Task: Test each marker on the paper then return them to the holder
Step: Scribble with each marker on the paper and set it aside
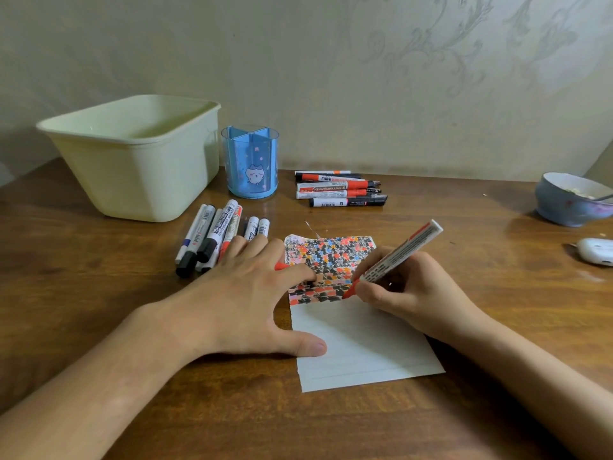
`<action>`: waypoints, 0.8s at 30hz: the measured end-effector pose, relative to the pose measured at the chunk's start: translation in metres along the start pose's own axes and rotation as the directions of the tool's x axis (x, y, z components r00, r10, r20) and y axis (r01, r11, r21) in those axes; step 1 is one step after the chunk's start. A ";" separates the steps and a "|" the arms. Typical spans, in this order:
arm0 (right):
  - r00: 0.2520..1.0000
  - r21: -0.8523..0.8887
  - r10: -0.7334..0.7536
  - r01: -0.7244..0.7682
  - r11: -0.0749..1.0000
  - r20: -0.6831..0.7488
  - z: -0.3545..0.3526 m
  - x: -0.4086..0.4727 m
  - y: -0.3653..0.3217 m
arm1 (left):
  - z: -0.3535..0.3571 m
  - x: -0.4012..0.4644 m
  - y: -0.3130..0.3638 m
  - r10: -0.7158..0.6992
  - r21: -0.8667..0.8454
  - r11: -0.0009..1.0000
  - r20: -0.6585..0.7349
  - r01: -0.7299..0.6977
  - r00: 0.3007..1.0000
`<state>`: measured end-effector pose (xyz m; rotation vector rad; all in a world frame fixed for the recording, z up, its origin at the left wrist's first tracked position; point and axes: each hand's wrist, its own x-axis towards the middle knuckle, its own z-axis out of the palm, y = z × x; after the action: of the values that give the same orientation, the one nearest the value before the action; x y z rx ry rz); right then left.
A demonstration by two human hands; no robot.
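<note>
A white sheet of paper (361, 346) lies on the wooden table, its upper half filled with red, black and orange marks. My right hand (408, 293) grips an uncapped red marker (398, 255) with the tip touching the paper at the lower edge of the marks. My left hand (242, 293) lies flat with spread fingers, pressing on the paper's left edge. A red cap (281, 265) peeks out from under its fingers. The blue clear holder (250, 161) stands upright at the back, with no markers in it.
Several markers (215, 237) lie left of the paper, partly under my left fingers. Another group of markers (340, 190) lies right of the holder. A pale green tub (139, 154) stands back left. A blue bowl (570, 200) and a white object (595, 250) sit far right.
</note>
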<state>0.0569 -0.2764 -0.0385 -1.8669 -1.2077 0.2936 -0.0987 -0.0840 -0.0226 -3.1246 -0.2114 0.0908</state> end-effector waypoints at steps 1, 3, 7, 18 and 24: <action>1.000 -0.014 -0.009 0.009 1.000 0.005 0.000 0.000 0.000 | 0.000 0.000 0.000 -0.001 0.000 1.000 0.005 0.001 1.000; 1.000 -0.038 0.003 -0.003 0.999 0.001 0.000 0.000 0.000 | -0.001 0.000 0.000 0.001 -0.001 1.000 0.004 -0.001 1.000; 0.999 0.054 0.040 -0.040 0.998 0.002 -0.001 0.001 0.001 | 0.000 0.000 0.000 0.003 -0.005 1.000 -0.001 -0.003 1.000; 0.994 0.376 0.106 -0.093 0.922 -0.013 -0.012 0.001 -0.008 | -0.009 -0.002 -0.002 -0.031 -0.211 0.977 -0.196 -0.011 0.980; 0.982 0.569 0.188 -0.155 0.807 0.001 -0.012 0.001 -0.011 | -0.008 0.001 0.002 -0.065 -0.310 0.950 -0.291 -0.029 0.954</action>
<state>0.0575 -0.2798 -0.0224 -1.4393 -0.7905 0.6270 -0.0967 -0.0857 -0.0146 -3.3856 -0.2734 -0.4593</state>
